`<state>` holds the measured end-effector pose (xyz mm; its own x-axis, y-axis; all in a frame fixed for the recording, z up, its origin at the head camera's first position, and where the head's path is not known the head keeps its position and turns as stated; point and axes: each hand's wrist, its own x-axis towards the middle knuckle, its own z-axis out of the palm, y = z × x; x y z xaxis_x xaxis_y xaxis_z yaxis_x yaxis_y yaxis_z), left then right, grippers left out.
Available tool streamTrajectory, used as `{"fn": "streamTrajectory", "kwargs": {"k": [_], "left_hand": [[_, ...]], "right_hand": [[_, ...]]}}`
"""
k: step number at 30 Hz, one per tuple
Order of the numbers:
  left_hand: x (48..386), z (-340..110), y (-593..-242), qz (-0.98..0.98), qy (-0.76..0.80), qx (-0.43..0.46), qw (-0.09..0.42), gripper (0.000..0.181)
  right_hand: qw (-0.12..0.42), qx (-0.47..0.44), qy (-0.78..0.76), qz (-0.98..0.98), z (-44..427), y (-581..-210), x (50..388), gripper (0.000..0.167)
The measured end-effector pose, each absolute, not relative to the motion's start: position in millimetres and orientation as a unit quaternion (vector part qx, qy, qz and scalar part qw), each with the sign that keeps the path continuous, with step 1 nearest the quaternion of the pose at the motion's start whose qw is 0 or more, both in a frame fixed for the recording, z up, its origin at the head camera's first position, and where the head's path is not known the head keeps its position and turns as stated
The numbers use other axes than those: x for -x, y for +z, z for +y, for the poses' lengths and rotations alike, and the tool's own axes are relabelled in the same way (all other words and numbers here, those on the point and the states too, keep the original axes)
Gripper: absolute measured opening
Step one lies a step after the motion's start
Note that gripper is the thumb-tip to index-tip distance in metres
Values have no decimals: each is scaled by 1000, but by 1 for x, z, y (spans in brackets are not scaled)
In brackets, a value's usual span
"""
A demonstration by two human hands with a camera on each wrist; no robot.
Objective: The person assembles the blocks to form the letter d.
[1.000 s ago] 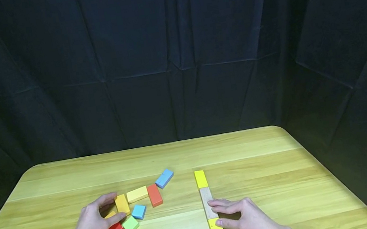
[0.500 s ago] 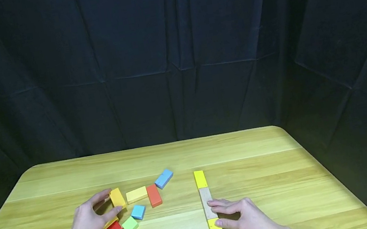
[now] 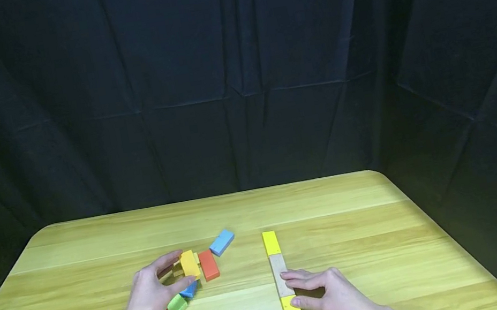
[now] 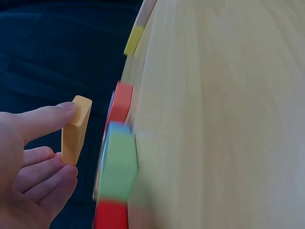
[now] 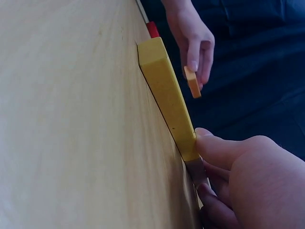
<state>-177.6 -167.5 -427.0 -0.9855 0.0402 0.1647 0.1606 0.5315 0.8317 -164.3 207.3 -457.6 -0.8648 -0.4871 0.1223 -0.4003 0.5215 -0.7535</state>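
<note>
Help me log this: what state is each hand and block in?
Left hand: pinching orange block
Orange block: raised
Right hand: touching block row
Block row: end to end
Long blue block: flat
Coral block: flat
Green block: unheld
Short blue block: partly hidden
Pale yellow block: mostly hidden
Red block: partly hidden

Two hands (image 3: 150, 292) (image 3: 329, 294), one table (image 3: 379, 242), at least ten blocks (image 3: 190, 265), partly hidden ones included

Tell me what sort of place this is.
Likely a curtained-off recording booth, though nothing in view names it: dark cloth hangs behind and beside a wood-grain table, and a row of yellow and grey blocks lies on it.
</note>
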Motion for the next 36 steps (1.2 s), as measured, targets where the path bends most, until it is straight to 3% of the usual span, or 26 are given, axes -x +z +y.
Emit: {"fn": "streamTrajectory", "kwargs": {"k": [26,36], "left_hand": [[212,-68,-422,-829,-535,163,12,59],[235,-42,-426,-841,-512,175,21,60]], "right_hand": [[43,263,-410,872,208,-460,163,44],[44,266,-416,868,208,-457,161,44]]}}
